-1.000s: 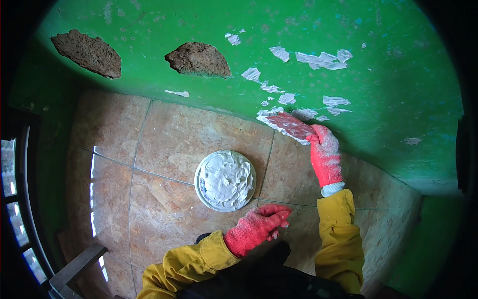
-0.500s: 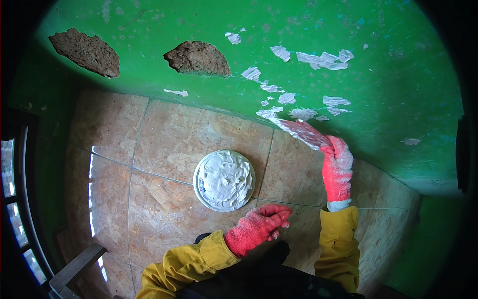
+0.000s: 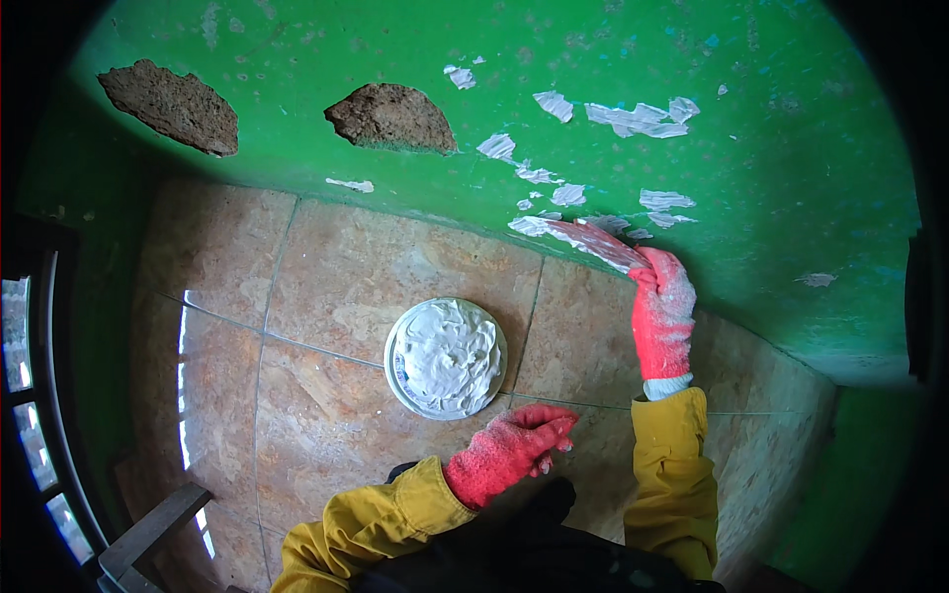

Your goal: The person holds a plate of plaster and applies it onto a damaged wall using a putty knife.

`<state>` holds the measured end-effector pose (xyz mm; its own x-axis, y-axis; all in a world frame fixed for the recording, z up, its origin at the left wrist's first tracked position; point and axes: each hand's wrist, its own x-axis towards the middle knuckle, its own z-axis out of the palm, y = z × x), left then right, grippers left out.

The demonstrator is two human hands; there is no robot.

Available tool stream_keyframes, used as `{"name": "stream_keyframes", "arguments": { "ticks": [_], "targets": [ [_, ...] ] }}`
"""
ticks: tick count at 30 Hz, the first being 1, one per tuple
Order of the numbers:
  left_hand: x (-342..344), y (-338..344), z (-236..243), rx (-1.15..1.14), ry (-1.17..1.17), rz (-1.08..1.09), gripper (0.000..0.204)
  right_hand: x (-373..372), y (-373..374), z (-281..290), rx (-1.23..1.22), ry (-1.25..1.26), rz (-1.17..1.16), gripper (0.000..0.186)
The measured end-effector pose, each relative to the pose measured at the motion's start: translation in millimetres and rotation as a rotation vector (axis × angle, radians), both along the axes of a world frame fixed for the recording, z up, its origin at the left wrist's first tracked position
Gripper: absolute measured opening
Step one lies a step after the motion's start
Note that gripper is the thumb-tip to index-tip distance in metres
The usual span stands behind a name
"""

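Head view, white paste (image 3: 450,354) heaping tub (image 3: 392,374), right grip (image 3: 664,308) clamped on scraper (image 3: 605,244), left grip (image 3: 507,451) curled together

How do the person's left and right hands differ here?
The right hand grips a red spreader at the green wall; the left hand shows no tool and is loosely curled. The left hand sits nearer the body, below the tub of white paste; the right hand is farther out. A pale cuff shows at the right hand's wrist, none at the left hand's. Both wear red gloves dusted white.
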<state>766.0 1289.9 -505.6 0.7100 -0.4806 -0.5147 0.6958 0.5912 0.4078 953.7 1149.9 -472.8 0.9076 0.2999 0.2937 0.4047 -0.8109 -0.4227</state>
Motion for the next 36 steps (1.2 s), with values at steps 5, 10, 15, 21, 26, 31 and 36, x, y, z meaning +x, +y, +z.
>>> {"name": "stream_keyframes", "arguments": {
  "ticks": [5,10,15,21,26,31,36],
  "targets": [
    [0,-1,4,0.024,0.005,-0.040,0.034,-20,-13,9,0.133,0.064,-0.034,0.024],
    [-3,-2,3,-0.001,-0.004,-0.027,0.034,-14,-7,-13,0.128,0.186,0.025,0.025],
    [-2,0,4,0.012,0.008,-0.023,0.034,6,0,-29,-0.062,0.069,0.044,0.022],
    [-2,0,7,0.034,-0.005,-0.023,0.034,1,3,-8,-0.011,-0.008,0.035,0.022],
    [-2,0,5,0.034,0.011,-0.046,0.034,-21,-9,17,0.116,0.026,-0.045,0.026],
    [-2,-1,6,0.035,0.023,-0.060,0.035,-23,-10,-5,0.096,0.144,0.017,0.028],
    [-4,0,3,0.021,0.002,-0.035,0.035,-10,-15,-17,0.040,0.109,-0.017,0.026]
  ]
}}
